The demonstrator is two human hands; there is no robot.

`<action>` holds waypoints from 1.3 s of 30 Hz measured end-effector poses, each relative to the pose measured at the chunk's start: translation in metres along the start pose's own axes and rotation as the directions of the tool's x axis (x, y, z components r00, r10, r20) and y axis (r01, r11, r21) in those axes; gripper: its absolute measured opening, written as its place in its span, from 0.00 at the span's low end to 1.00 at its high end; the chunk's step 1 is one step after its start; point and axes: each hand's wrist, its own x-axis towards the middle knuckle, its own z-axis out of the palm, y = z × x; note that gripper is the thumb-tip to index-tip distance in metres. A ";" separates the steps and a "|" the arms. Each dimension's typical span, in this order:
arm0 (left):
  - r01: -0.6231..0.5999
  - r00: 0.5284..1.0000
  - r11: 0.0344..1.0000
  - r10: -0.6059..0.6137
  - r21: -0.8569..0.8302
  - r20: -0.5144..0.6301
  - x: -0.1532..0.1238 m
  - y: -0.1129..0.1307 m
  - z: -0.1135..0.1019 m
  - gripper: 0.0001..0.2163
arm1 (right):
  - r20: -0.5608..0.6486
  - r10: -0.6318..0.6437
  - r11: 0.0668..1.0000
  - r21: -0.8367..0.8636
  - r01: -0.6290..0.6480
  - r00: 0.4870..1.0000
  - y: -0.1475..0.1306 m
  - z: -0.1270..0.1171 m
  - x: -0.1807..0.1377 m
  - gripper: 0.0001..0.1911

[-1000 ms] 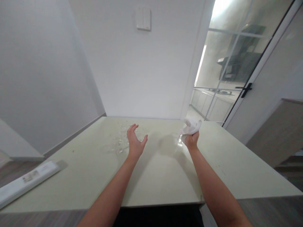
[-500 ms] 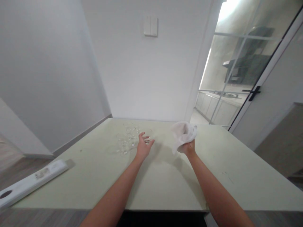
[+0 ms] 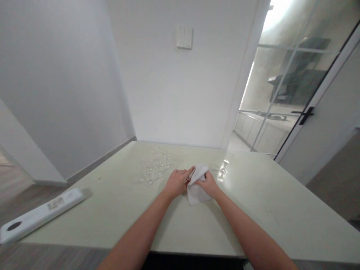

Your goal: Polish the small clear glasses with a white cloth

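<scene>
A pale table point(image 3: 118, 221) bears, at its left edge, a long white bar point(image 3: 35, 221) whose printed patch is too blurred to read. Both forearms reach forward and converge mid-table. There the right hand point(image 3: 209, 184) grips a white cloth point(image 3: 199, 191); the left hand point(image 3: 176, 183) curls against its edge, and whether those fingers grip anything cannot be told. Clear glasses point(image 3: 159, 167) cluster beyond the left hand; one stemmed glass point(image 3: 224, 168) stands right of the cloth, contents indistinct.
</scene>
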 end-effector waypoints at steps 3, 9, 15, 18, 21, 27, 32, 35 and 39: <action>-0.018 0.990 1.000 0.014 -0.025 -0.141 0.001 0.002 -0.005 0.24 | -0.107 0.162 0.971 0.194 -0.139 0.981 -0.002 -0.003 0.005 0.24; -0.058 0.956 0.963 -0.024 -0.265 -0.294 -0.001 0.007 -0.009 0.08 | -0.051 0.320 0.887 0.367 -0.280 0.946 0.002 -0.017 0.011 0.21; 0.268 0.912 0.760 -0.398 -0.591 -0.098 0.005 -0.001 0.005 0.16 | 0.015 0.122 0.988 0.092 -0.123 0.992 0.002 -0.015 0.003 0.27; 0.455 0.822 0.495 -0.554 -0.740 0.135 0.010 -0.007 0.017 0.19 | 0.045 -0.036 0.999 -0.039 0.038 0.998 -0.002 -0.016 0.000 0.27; 0.542 0.767 0.345 -0.575 -0.766 0.284 0.012 -0.008 0.021 0.20 | 0.025 -0.088 0.994 -0.066 0.090 0.996 -0.005 -0.016 0.000 0.26; 0.186 0.914 0.730 -0.375 -0.657 -0.158 0.003 0.005 0.005 0.14 | -0.064 0.233 0.952 0.218 -0.214 0.970 -0.008 -0.009 0.004 0.21; -0.109 0.944 0.872 -0.060 -0.477 -0.325 -0.004 0.010 -0.005 0.10 | 0.097 0.441 0.854 0.261 -0.451 0.892 -0.010 -0.006 0.005 0.25; 0.020 0.960 0.838 -0.169 -0.546 -0.224 0.001 0.006 -0.003 0.13 | 0.041 0.386 0.908 0.160 -0.387 0.922 -0.008 -0.007 0.004 0.25; 0.357 0.863 0.560 -0.504 -0.748 0.036 0.010 -0.001 0.005 0.16 | -0.003 0.081 0.995 -0.063 -0.081 0.997 -0.002 -0.007 0.001 0.26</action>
